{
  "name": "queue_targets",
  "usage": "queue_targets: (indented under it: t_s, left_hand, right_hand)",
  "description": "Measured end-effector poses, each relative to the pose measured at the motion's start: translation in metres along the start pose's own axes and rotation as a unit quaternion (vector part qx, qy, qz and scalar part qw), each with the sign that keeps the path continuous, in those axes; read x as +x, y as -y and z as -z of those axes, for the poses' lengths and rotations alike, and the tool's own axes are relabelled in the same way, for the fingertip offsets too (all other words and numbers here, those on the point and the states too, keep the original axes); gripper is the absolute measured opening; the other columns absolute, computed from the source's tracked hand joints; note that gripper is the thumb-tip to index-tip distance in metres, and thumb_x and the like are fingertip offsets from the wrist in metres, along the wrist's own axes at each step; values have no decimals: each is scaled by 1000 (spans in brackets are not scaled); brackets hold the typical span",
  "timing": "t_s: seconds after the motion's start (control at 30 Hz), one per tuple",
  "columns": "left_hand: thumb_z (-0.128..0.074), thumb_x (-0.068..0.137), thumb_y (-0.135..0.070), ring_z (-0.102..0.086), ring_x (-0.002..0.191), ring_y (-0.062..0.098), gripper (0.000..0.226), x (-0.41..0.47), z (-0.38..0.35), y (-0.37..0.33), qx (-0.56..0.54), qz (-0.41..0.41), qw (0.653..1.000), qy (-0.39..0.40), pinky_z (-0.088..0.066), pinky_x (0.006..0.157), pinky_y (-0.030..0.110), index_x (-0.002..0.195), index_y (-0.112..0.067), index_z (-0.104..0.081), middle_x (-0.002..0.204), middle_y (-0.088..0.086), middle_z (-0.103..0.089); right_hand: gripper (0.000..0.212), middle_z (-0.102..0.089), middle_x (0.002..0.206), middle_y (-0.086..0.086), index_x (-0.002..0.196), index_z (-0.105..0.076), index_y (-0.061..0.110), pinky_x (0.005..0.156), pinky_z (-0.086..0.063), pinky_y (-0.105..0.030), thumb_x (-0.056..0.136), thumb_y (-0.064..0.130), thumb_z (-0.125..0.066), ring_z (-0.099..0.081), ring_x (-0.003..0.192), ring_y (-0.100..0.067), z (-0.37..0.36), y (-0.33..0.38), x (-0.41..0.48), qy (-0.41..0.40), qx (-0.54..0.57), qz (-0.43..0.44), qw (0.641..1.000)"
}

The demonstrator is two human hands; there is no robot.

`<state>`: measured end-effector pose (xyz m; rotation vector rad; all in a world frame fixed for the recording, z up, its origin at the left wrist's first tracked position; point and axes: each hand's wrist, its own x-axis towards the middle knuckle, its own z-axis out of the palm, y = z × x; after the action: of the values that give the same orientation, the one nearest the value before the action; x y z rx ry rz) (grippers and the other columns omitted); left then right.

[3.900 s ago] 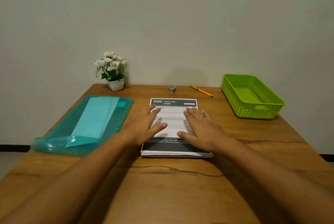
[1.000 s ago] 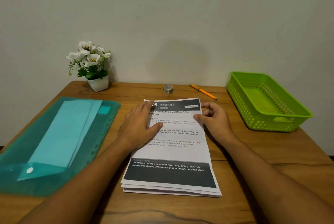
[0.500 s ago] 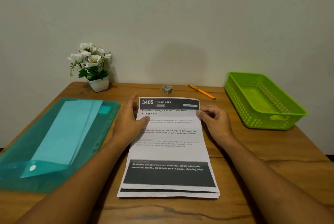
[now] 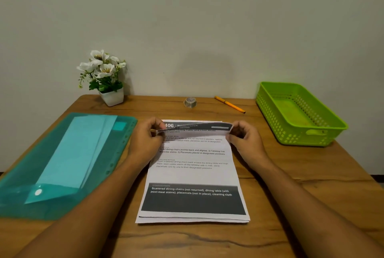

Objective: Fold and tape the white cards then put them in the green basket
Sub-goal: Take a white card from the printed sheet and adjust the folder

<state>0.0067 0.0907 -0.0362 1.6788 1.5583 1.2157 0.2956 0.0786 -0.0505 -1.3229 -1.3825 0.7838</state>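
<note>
Both far corners of top card [image 4: 193, 172] pinched: left grip [image 4: 145, 143], right grip [image 4: 246, 139].

"406" on lower card [image 4: 172, 125] under top card [image 4: 193, 174]

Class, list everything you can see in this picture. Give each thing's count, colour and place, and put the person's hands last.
table: one, brown wood, against the wall
wall: one, pale grey-green, behind the table
cards: one stack (number unclear), white with dark printed bands, table centre
basket: one, bright green, far right of the table
tape: one small roll, greyish, far centre
pen: one, orange, far side, between tape and basket
plant: one, white flowers in a white pot, far left
folder: one, see-through teal with pale sheets inside, left side
left hand: one, pinches the top card's far left corner
right hand: one, pinches the top card's far right corner
</note>
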Motion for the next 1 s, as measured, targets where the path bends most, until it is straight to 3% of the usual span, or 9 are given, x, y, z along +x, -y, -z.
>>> queue_targets:
  t_s: [0.13,0.2,0.27,0.33,0.43,0.53,0.7,0.9,1.0]
  left_hand:
    - [-63,86,14,-67,93,15,29,1,2,2,9,-4,999,33,-55,60,18,85,-15,-64,101,0,-68]
    - [-59,84,17,-68,94,13,34,0,2,3,16,-13,998,56,-56,63,19,85,-16,-66,101,-1,-70]
    - [-57,81,18,-66,98,12,39,-2,2,3,46,-29,995,85,-54,73,21,86,-19,-67,102,-3,-70]
    - [-55,80,15,-58,103,13,42,-5,3,6,94,-51,988,109,-47,80,23,90,-23,-69,103,-5,-65]
    - [-54,84,4,-51,110,12,40,-8,5,8,118,-72,980,141,-40,87,23,96,-30,-70,109,-7,-61]
    - [-57,82,-25,-48,118,9,27,-13,9,5,129,-88,970,185,-42,97,33,104,-33,-69,117,-20,-58]
    - [-51,84,-72,-44,123,4,48,-19,8,1,201,-109,949,216,-42,99,36,116,-38,-64,131,-20,-52]
    - [-41,102,-46,-41,132,20,42,-27,-21,-7,330,-128,923,148,-35,113,48,141,-36,-53,145,-3,-49]
    - [-23,103,-46,-26,148,27,53,-32,-30,-8,399,-126,893,166,-20,122,52,154,-41,-36,163,-1,-33]
  right_hand:
    - [36,-70,95,6,93,-68,28,69,-58,-20,89,-8,-70,-69,90,0,0,4,-8,6,-29,26,999]
    - [27,-69,107,7,98,-74,27,79,-59,-27,87,2,-73,-67,104,-11,-1,-1,-7,-18,-101,75,992]
    - [22,-65,112,11,106,-76,27,88,-55,-41,85,25,-76,-60,111,-15,-1,-3,-10,-19,-190,122,974]
    - [41,-62,118,10,114,-76,27,93,-50,-43,83,54,-71,-55,116,-15,-4,0,-17,-2,-248,139,959]
    - [57,-63,132,6,115,-77,30,103,-39,-44,87,75,-57,-52,126,-14,-7,6,-26,33,-325,180,928]
    - [59,-65,136,8,109,-80,34,108,-36,-48,95,76,-41,-51,128,-9,-9,5,-30,71,-359,183,912]
    - [49,-73,121,11,109,-80,30,103,-40,-40,102,61,-43,-59,114,-4,-12,6,-29,90,-385,190,899]
    - [28,-71,99,7,99,-71,27,100,-42,-42,99,47,-51,-63,93,-15,-24,24,-32,87,-478,181,855]
    - [36,-69,114,-4,109,-67,21,108,-37,-46,104,46,-40,-62,110,-25,-44,37,-33,113,-522,160,830]
